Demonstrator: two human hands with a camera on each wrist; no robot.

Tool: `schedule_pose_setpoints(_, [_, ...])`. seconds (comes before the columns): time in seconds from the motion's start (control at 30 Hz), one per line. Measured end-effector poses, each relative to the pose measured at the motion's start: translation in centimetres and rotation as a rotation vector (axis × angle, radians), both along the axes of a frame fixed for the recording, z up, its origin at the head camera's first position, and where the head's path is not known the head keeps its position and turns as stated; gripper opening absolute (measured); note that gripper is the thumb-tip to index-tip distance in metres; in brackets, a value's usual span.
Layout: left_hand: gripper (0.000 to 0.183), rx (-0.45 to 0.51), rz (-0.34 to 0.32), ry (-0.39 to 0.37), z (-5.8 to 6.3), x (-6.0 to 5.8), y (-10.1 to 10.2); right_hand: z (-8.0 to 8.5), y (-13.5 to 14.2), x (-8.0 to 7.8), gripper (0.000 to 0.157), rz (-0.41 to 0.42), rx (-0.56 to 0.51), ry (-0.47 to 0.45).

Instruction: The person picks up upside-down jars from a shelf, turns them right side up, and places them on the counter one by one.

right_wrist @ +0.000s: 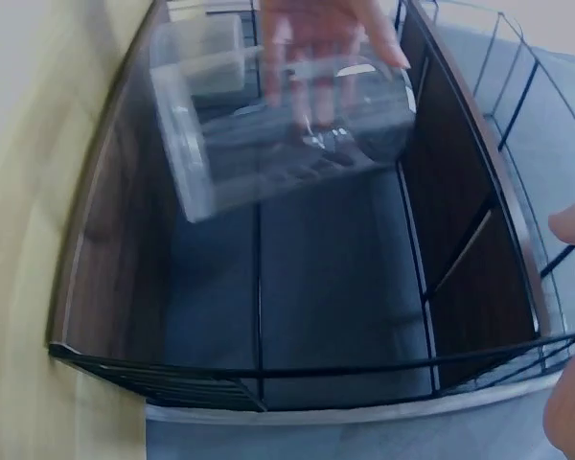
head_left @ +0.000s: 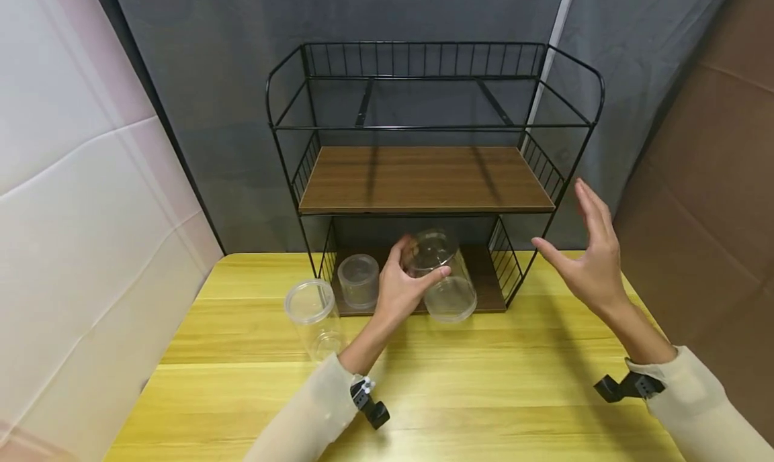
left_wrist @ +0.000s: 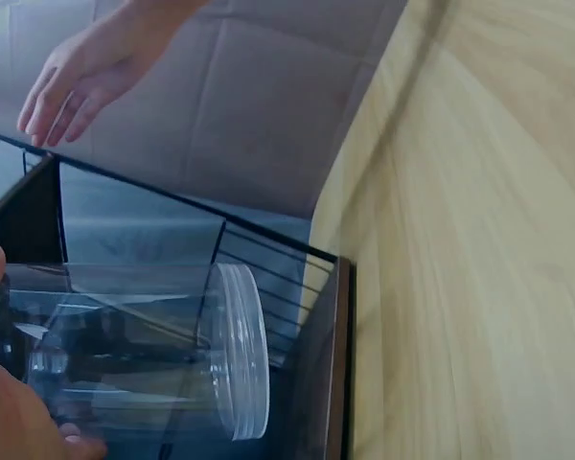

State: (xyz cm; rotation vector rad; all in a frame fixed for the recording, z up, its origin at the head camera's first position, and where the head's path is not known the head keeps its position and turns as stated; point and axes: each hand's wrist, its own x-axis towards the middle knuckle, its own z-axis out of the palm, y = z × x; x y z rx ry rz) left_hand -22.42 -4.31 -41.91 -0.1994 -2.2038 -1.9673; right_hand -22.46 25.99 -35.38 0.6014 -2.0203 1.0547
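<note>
My left hand grips a clear plastic jar near its base, fingers on one side and thumb on the other. This jar is tilted upside down, its ridged lid end pointing downward at the front of the lower shelf. In the left wrist view the lid hangs beside the shelf's edge. Out to the right of the rack, my right hand is raised with fingers spread, holding nothing. A shorter clear jar stands on the lower shelf, left of my left hand. Another tall clear jar stands on the table.
The black wire rack has a wooden middle shelf and an open-framed top. It stands at the back of the yellow wood-grain table. A white wall covering rises at the left, a brown one at the right.
</note>
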Motion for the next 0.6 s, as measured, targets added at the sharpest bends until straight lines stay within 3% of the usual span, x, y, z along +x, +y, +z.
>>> schedule_pose_setpoints(0.07, [0.101, 0.045, -0.018, -0.021, 0.2, 0.4, 0.1, -0.3, -0.2, 0.8, 0.085, -0.003, 0.038, 0.085])
schedule_pose_setpoints(0.17, [0.096, 0.115, -0.038, -0.039, 0.6, 1.0, 0.3, -0.9, -0.8, 2.0, 0.094, 0.043, 0.117, 0.172])
schedule_pose_setpoints(0.3, [0.09, 0.216, -0.068, -0.033, 1.2, 1.9, 0.5, -2.3, -1.3, 3.2, 0.091, 0.16, 0.19, 0.19])
schedule_pose_setpoints(0.43, [0.086, 0.306, -0.105, -0.026, 1.6, 2.7, 0.6, -4.3, -1.3, 3.7, 0.093, 0.25, 0.188, 0.093])
schedule_pose_setpoints(0.6, [0.083, 0.388, -0.146, -0.007, 2.1, 3.5, 0.9, -6.3, -1.4, 4.2, 0.102, 0.36, 0.136, -0.166])
